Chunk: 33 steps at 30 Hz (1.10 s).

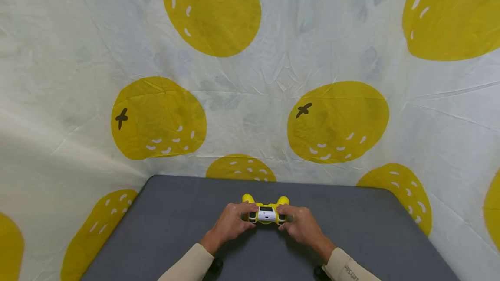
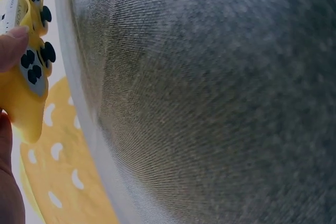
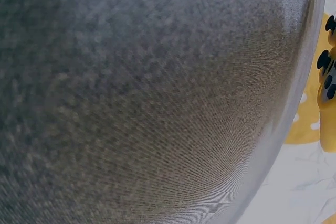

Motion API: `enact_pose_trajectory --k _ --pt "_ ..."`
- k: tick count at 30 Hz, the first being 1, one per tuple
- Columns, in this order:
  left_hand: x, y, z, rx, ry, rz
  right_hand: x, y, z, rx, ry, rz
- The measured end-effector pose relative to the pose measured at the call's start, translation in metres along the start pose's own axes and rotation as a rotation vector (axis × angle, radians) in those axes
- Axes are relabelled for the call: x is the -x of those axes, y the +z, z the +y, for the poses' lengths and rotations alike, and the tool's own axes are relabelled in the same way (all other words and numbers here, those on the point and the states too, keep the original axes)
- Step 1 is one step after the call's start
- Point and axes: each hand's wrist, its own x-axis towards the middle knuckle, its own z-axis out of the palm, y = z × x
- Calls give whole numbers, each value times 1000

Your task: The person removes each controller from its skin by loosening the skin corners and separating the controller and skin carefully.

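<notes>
A yellow game controller (image 1: pixel 267 214) is held between both hands over the dark grey table. Its two yellow grips point away from me, and a white panel with a small port faces me. My left hand (image 1: pixel 233 221) pinches its left end between fingers and thumb. On the opposite end, my right hand (image 1: pixel 304 224) has the same kind of hold. In the left wrist view the controller (image 2: pixel 31 93) shows black thumbsticks and dark buttons, with a digit of the left hand (image 2: pixel 11 51) across its face. Only an edge of the controller (image 3: pixel 328 85) enters the right wrist view.
The dark grey table (image 1: pixel 187 194) has rounded far corners. Behind and beside it hangs a pale sheet (image 1: pixel 246 116) printed with large yellow fruit. Dark wrist-worn devices show below both beige sleeves (image 1: pixel 191 263).
</notes>
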Motion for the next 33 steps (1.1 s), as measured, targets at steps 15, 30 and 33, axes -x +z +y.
enact_pose_trajectory --k 15,30,33 --pt "-1 3 -4 -6 -22 -25 -2 3 4 -13 -6 -5" --pt "-4 4 -9 -32 -7 -18 -5 5 6 -6 49 -53" --pt "-4 4 -9 -24 -7 -34 -5 6 7 0 56 -70"
